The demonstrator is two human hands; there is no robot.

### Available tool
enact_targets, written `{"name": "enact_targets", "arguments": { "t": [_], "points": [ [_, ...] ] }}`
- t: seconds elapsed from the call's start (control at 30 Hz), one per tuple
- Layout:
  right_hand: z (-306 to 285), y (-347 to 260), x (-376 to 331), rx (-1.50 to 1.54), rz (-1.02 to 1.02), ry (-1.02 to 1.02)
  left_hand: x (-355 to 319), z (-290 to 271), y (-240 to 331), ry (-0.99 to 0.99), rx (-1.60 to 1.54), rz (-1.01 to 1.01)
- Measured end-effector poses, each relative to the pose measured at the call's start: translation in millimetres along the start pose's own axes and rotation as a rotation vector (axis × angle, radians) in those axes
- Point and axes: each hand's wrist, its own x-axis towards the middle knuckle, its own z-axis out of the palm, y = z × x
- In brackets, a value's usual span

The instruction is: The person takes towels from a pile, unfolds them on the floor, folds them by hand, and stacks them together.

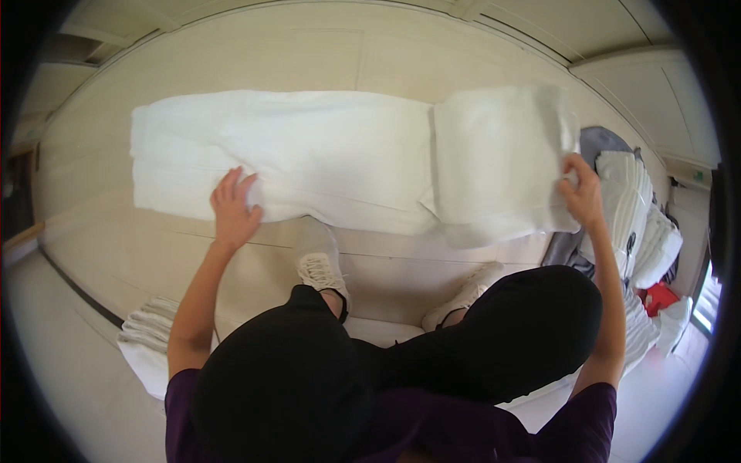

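Note:
A long white cloth (324,158) lies spread from left to right on the pale floor in front of me, a few wrinkles running along its near side. Its right end is doubled over into a thick folded section (494,154), slightly blurred at its right edge. My left hand (235,204) rests on the near edge of the cloth, left of the middle, with the fingers apart. At the far right of the folded section, my right hand (580,189) has its fingers curled on the cloth's edge.
My shoe (318,262) touches the cloth's near edge. Stacked folded white cloths (624,201) stand at the right beside dark grey fabric (602,143) and a red item (660,299). Another folded stack (147,328) is at the lower left. Pale cabinets (648,96) line the far side.

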Motion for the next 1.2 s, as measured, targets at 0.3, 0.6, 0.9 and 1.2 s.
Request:
{"name": "enact_targets", "arguments": {
  "t": [0.3, 0.6, 0.9, 1.2],
  "points": [
    [95.8, 47.4, -78.4, -0.354, 0.034, -0.004, 53.8, 27.3, -76.0, 0.348, -0.838, -1.146],
    [112.8, 82.9, -41.8, -0.731, 0.242, 0.020, 91.4, 3.2, -256.9, 0.575, -1.343, -1.449],
    [-14.4, 164.7, 184.1, -0.477, 0.054, 0.808, 331.5, -131.8, -230.0, 0.568, -1.635, -0.421],
    [115.4, 110.9, 93.2, -0.085, -0.115, 0.070, 187.8, 8.2, -100.5, 0.029, -0.036, 0.052]
  ]
}}
